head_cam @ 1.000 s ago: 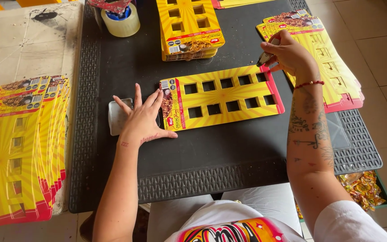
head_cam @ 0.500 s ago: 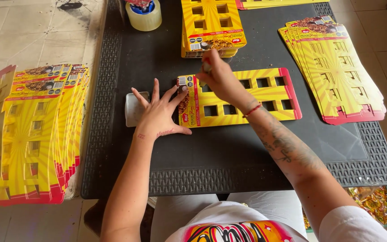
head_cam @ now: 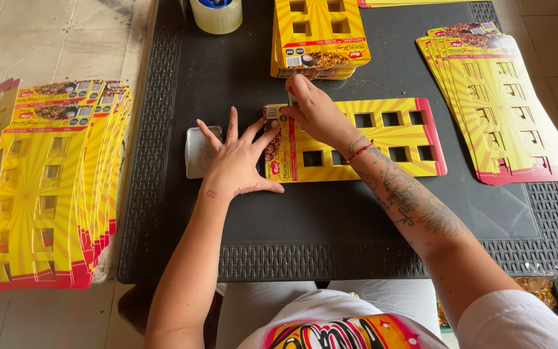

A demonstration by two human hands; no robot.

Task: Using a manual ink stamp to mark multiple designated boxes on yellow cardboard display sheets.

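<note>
A yellow cardboard card (head_cam: pixel 356 169) with red edges and two rows of square cut-outs lies flat across the middle of the black mat (head_cam: pixel 356 220). My left hand (head_cam: pixel 237 165) rests flat with its fingers spread, fingertips pressing on the card's left end. My right hand (head_cam: pixel 318 113) reaches across to the card's top left corner. Its fingertips are pinched on a small pale piece (head_cam: pixel 292 98); what that piece is I cannot tell. Just left of my left hand lies a pale rounded rectangular object (head_cam: pixel 195 152), partly under the fingers.
A stack of the same cards (head_cam: pixel 321 39) sits at the mat's far edge, a fanned stack (head_cam: pixel 498 103) at the right, and a big fanned stack (head_cam: pixel 46 187) on the pale surface at left. A tape roll (head_cam: pixel 216 13) stands at top left. Shiny wrappers (head_cam: pixel 537 287) show at lower right.
My right hand came from the right-hand stack across to the card's top left corner. The left hand stayed flat on the card's left end. The camera tilted so the view shifted.
</note>
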